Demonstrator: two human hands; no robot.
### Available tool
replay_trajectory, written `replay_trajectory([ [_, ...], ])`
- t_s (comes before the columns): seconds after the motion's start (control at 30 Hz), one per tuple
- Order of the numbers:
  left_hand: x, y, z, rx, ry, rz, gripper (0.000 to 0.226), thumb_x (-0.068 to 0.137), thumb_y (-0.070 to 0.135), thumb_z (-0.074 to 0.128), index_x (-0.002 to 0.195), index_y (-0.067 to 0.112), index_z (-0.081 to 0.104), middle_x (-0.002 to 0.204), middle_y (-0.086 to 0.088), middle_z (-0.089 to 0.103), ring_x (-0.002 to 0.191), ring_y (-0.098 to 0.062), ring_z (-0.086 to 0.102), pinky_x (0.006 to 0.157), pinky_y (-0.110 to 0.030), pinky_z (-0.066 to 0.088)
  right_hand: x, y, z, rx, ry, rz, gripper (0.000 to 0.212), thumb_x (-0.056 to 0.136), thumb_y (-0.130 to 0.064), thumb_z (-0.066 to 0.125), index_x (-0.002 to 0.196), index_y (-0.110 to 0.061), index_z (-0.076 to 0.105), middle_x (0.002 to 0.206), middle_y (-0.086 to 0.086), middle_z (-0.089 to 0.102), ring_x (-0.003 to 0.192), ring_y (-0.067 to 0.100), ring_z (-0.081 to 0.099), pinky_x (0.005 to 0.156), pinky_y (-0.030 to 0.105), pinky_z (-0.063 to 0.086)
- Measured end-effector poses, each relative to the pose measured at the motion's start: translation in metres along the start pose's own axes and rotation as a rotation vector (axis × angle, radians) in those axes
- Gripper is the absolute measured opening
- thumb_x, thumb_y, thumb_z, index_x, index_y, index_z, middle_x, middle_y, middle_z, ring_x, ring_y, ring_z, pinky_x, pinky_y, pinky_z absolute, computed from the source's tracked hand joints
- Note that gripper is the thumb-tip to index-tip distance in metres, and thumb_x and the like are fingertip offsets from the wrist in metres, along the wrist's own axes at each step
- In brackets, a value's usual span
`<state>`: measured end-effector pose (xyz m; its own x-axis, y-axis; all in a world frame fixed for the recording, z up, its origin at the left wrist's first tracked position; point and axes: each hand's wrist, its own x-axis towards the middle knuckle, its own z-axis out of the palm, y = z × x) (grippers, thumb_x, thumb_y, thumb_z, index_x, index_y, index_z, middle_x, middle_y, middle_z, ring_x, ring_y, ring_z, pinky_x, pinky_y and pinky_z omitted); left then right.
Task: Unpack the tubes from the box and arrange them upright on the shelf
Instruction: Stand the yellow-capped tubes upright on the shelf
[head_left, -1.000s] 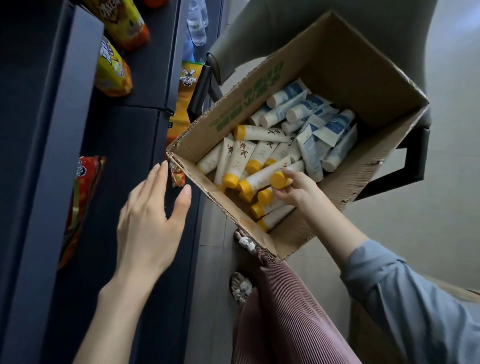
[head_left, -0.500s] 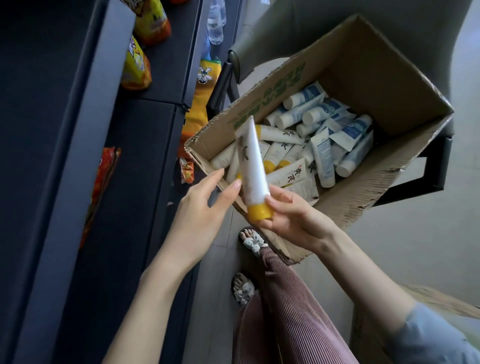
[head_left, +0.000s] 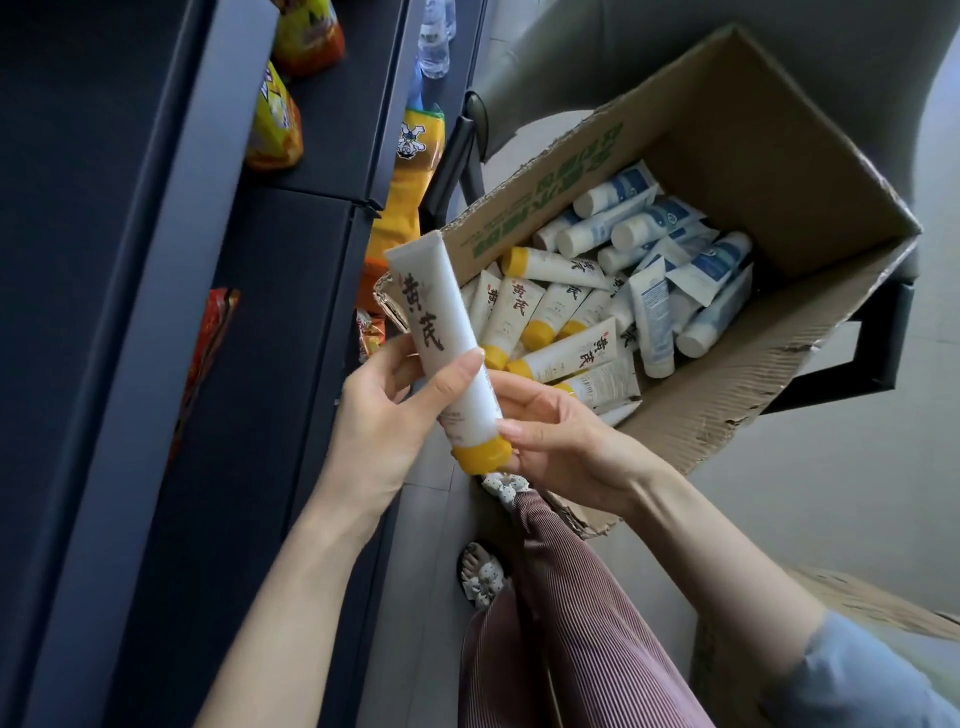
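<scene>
You hold the white plastic tube with the yellow cap (head_left: 447, 343) in both hands, between the open brown cardboard box (head_left: 779, 130) and the dark shelf (head_left: 249, 364); left hand (head_left: 384, 415) wraps thumb and fingers round the body; right hand (head_left: 566, 441) pinches the cap end; long axis runs cap-towards-you, crimp away; shelf lies left, so the left hand is nearer.

- 2 hands: left hand (head_left: 384, 421) & right hand (head_left: 571, 447)
- 1 box (head_left: 779, 156)
- 1 yellow-cap tube (head_left: 435, 312) held up
- approx. 8 yellow-cap tubes in box (head_left: 558, 267), some hidden
- approx. 8 blue tubes (head_left: 649, 223)
- 5 snack bags (head_left: 272, 124)
</scene>
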<state>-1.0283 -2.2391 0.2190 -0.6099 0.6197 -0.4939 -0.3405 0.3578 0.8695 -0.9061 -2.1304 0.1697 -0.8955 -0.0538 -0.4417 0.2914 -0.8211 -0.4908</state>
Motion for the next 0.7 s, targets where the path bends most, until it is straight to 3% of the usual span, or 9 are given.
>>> replay_trajectory([
  [0.13, 0.004, 0.000, -0.004, -0.073, 0.133, 0.032, 0.037, 0.065, 0.036, 0.070, 0.096, 0.017, 0.063, 0.078, 0.017, 0.071, 0.077, 0.004, 0.065, 0.064, -0.008, 0.047, 0.006, -0.007, -0.017, 0.111, 0.183, -0.035, 0.052, 0.084, -0.014, 0.060, 0.134, -0.016, 0.050, 0.137, 0.004, 0.054, 0.126, 0.021, 0.052, 0.097, 0.036, 0.050],
  [0.3, 0.005, -0.004, -0.016, -0.103, 0.187, -0.035, 0.045, 0.062, 0.044, 0.071, 0.097, 0.017, 0.062, 0.082, 0.007, 0.072, 0.078, -0.011, 0.069, 0.066, -0.025, 0.058, 0.018, -0.005, -0.053, -0.009, 0.861, -0.111, 0.043, 0.087, -0.008, 0.062, 0.129, -0.014, 0.052, 0.135, 0.007, 0.054, 0.120, 0.017, 0.052, 0.094, 0.034, 0.047],
  [0.4, 0.004, -0.008, -0.019, -0.095, 0.167, -0.057, 0.047, 0.064, 0.040, 0.072, 0.103, 0.017, 0.060, 0.090, 0.004, 0.073, 0.081, -0.017, 0.071, 0.070, -0.031, 0.060, 0.027, -0.002, -0.073, -0.113, 1.191, -0.195, 0.053, 0.088, -0.008, 0.063, 0.137, -0.010, 0.042, 0.138, 0.010, 0.048, 0.121, 0.018, 0.048, 0.100, 0.035, 0.043],
  [0.5, 0.005, -0.011, -0.018, -0.086, 0.163, -0.061, 0.048, 0.064, 0.036, 0.073, 0.107, 0.018, 0.059, 0.097, 0.004, 0.073, 0.090, -0.017, 0.070, 0.077, -0.030, 0.059, 0.038, 0.001, -0.090, -0.248, 1.358, -0.178, 0.067, 0.087, -0.018, 0.066, 0.143, -0.010, 0.029, 0.144, 0.011, 0.037, 0.130, 0.022, 0.040, 0.103, 0.030, 0.034],
  [0.6, 0.005, -0.012, -0.015, -0.071, 0.147, -0.048, 0.049, 0.060, 0.038, 0.074, 0.104, 0.022, 0.058, 0.095, 0.010, 0.073, 0.091, -0.010, 0.069, 0.070, -0.018, 0.054, 0.048, 0.006, -0.107, -0.392, 1.456, 0.022, 0.088, 0.083, -0.034, 0.070, 0.148, -0.008, 0.016, 0.153, 0.016, 0.018, 0.142, 0.034, 0.018, 0.114, 0.042, 0.016],
  [0.7, 0.006, -0.012, -0.012, -0.059, 0.129, -0.042, 0.054, 0.058, 0.039, 0.075, 0.105, 0.021, 0.057, 0.094, 0.011, 0.073, 0.088, -0.007, 0.069, 0.068, -0.014, 0.052, 0.056, 0.008, -0.118, -0.418, 1.429, 0.137, 0.096, 0.077, -0.044, 0.074, 0.147, -0.008, 0.019, 0.152, 0.020, 0.014, 0.143, 0.038, 0.010, 0.116, 0.050, 0.010],
])
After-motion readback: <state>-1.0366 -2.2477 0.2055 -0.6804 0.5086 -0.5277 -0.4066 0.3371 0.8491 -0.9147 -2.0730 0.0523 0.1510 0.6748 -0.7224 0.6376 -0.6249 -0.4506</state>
